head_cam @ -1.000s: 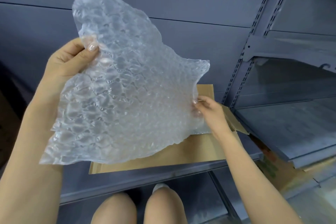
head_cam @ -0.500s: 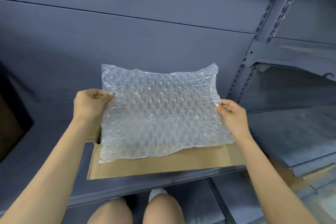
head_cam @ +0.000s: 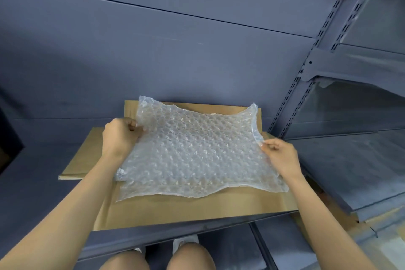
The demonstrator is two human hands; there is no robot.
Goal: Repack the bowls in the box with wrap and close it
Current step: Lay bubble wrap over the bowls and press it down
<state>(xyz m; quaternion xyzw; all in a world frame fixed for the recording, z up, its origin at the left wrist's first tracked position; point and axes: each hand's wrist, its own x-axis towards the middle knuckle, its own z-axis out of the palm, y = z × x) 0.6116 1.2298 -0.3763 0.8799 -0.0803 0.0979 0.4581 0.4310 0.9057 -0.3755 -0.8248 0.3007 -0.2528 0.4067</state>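
Lowering bubble wrap sheet [head_cam: 197,155] flat over cardboard box [head_cam: 197,210]; left hand [head_cam: 119,136] and right hand [head_cam: 280,155] pinch its edges; bowls unseen.

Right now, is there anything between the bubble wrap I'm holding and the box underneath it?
Nothing visible. The left hand and right hand hold the bubble wrap by its side edges, spread over the cardboard box with its flaps open. The sheet hides the box's inside, so I can't tell what lies there.
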